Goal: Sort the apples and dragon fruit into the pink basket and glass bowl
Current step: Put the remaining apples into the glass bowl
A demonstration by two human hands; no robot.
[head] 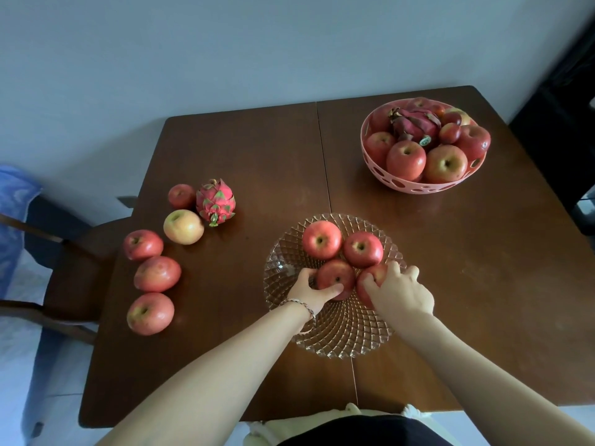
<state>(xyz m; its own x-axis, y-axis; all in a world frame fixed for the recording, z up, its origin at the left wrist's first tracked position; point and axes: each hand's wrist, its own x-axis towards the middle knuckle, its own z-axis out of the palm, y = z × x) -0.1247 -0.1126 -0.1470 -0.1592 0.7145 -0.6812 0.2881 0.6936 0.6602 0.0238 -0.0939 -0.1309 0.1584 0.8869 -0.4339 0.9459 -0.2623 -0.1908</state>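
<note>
Partway through, by the look of things, and not close to finished. Four apples already in the glass bowl (341,333), near the middle of the desk (257,149): the far-left apple (321,239) and far-right apple (363,249) lying free and touching, plus two at the near side, each under one of the hands.

Not yet sorted, on the left of the desk: five apples in a rough curve. A small dark apple (182,196) and a yellowish apple (183,226) at the far end, then three red apples (157,273) in a line toward the near edge. One loose dragon fruit (215,202) just beside the yellowish apple.

Pink basket (418,186) at the far right corner, heaped with apples and a second dragon fruit (415,123) on top. Still mixed, then, and probably due for thinning out, assuming one kind per container. No telling from here which kind for which.

Both forearms bare, reaching forward from the near edge and converging over the bowl. Left hand (309,291), bracelet (306,309) at the wrist, cupped round the near-left apple (335,278) from its left side — thumb across the front, fingers curled behind. Right hand (402,294) palm down, draped over the near-right apple (373,281), fingers curled round its top and sides, much of the fruit hidden. Both held apples apparently low against the glass. Impossible to say whether setting down or lifting out.
</note>
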